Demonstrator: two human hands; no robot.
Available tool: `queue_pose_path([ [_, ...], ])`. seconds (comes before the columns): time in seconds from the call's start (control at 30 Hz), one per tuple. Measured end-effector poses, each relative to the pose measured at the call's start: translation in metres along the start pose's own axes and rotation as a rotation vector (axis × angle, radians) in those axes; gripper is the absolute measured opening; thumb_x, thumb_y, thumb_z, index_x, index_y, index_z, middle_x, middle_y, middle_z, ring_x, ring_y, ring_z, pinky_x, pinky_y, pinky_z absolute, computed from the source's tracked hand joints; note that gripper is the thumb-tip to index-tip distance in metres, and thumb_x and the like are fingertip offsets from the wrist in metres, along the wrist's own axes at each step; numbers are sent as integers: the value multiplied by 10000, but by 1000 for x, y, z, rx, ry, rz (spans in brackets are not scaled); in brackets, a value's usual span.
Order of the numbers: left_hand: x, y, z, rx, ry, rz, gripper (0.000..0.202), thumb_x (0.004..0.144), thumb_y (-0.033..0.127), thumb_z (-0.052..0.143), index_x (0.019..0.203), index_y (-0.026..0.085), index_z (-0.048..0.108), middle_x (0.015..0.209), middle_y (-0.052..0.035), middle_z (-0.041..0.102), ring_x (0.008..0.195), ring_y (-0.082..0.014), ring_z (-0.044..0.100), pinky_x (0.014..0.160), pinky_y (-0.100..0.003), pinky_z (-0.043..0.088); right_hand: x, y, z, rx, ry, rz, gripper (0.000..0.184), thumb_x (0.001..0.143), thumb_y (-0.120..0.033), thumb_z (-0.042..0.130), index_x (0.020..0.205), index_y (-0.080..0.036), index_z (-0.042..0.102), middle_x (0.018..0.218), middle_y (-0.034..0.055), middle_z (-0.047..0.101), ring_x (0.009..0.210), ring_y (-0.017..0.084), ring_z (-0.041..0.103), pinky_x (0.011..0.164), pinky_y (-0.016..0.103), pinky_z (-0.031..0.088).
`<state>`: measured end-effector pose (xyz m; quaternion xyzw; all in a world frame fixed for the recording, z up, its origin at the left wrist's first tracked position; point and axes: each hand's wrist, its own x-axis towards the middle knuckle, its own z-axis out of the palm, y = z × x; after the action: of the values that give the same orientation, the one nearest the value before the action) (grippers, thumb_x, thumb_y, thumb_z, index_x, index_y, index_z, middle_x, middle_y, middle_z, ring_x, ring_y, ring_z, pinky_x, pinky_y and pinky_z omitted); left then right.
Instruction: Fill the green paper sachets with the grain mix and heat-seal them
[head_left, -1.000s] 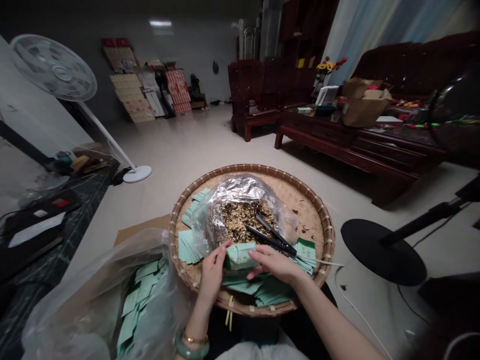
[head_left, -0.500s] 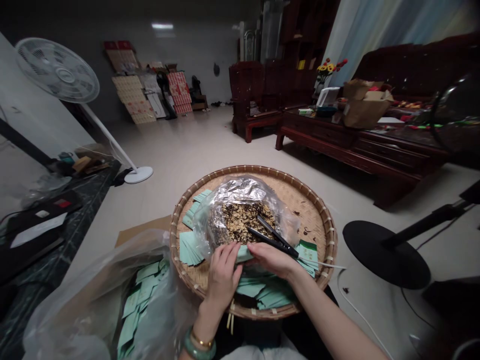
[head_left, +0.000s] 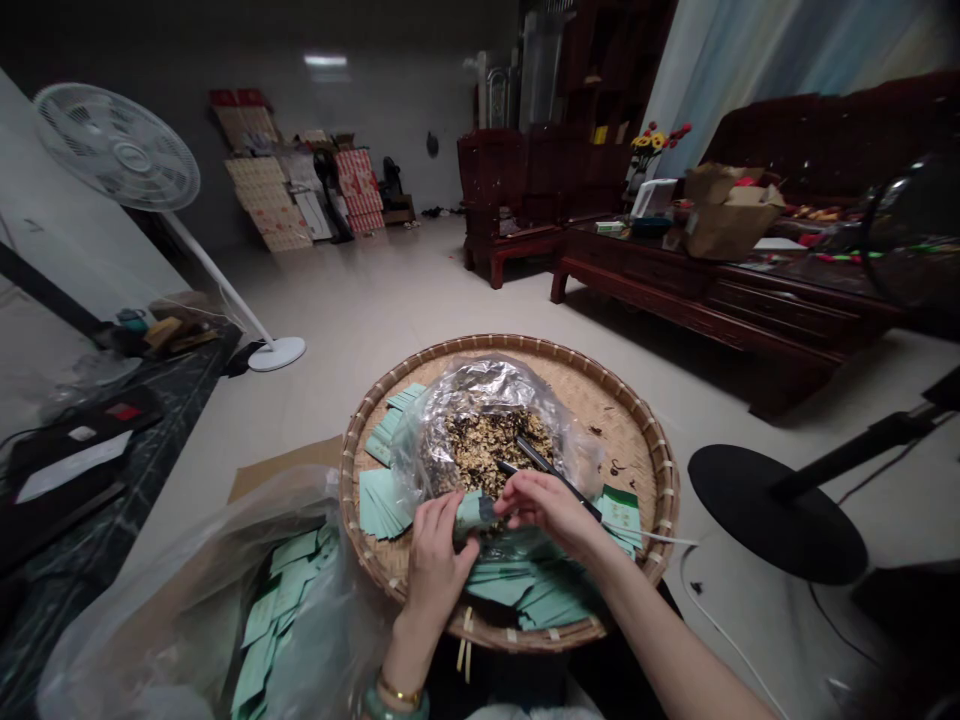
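My left hand (head_left: 439,550) grips a small green paper packet (head_left: 470,512) above the near side of a round woven bamboo tray (head_left: 600,365). The fingers of my right hand (head_left: 544,508) are curled together at the packet's dark right end, apparently pinching it. Behind the hands, a clear plastic bag (head_left: 424,430) lies open with a dark and yellowish dry mix (head_left: 480,440) inside. A black two-armed tong tool with a white cord, like a hair straightener (head_left: 551,465), rests across the mix, partly behind my right hand. Flat green packets (head_left: 536,590) lie below my hands.
More green packets fan out at the tray's left (head_left: 381,500) and right (head_left: 622,510). A large plastic bag (head_left: 187,580) of green packets stands at lower left. A white fan (head_left: 120,145), a black round stand base (head_left: 776,512) and a dark wooden table (head_left: 720,300) surround the tray.
My right hand has shifted slightly right along the packet, baring its dark end. The left hand still holds the packet, which now shows more of its face.
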<state>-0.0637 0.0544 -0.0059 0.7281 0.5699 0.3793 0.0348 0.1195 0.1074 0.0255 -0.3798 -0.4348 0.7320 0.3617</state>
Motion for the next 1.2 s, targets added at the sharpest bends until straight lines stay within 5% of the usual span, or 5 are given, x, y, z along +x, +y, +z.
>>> queue_pose_path([
  [0.17, 1, -4, 1, -28, 43, -31, 461, 699, 97, 558, 1152, 184, 544, 1054, -94, 621, 990, -260, 554, 861, -439, 482, 4, 14, -14, -610, 188, -273, 202, 805, -327, 553, 898, -170, 642, 888, 72, 686, 841, 206, 638, 749, 370, 522],
  [0.27, 0, -4, 1, -42, 68, -79, 450, 711, 133, 573, 1157, 183, 543, 1045, -95, 611, 980, -257, 560, 864, -443, 478, 8, 23, -16, -894, 236, -432, 344, 783, -176, 561, 1125, -161, 591, 1100, 123, 647, 998, 239, 608, 902, 438, 462],
  [0.47, -4, -5, 1, -66, 101, -179, 430, 734, 187, 582, 1161, 172, 540, 1037, -97, 578, 971, -240, 574, 857, -419, 491, 21, 16, 5, -1212, 120, -508, 749, 676, -99, 687, 1356, -182, 386, 1286, 151, 486, 1184, 274, 460, 980, 426, 399],
  [0.57, -4, -5, 1, -72, 108, -191, 428, 736, 184, 578, 1161, 159, 530, 1040, -101, 574, 986, -238, 571, 869, -416, 488, 30, 8, 17, -1322, 109, -479, 679, 675, -100, 696, 1297, -214, 447, 1171, 128, 489, 1074, 261, 498, 884, 394, 444],
  [1.2, 3, -3, -3, -114, 141, -232, 411, 741, 198, 593, 1148, 169, 536, 1039, -100, 581, 987, -241, 573, 843, -404, 502, 58, -3, 4, -994, 175, -448, 256, 627, -52, 605, 852, -168, 639, 780, 2, 630, 687, 137, 543, 647, 229, 409],
])
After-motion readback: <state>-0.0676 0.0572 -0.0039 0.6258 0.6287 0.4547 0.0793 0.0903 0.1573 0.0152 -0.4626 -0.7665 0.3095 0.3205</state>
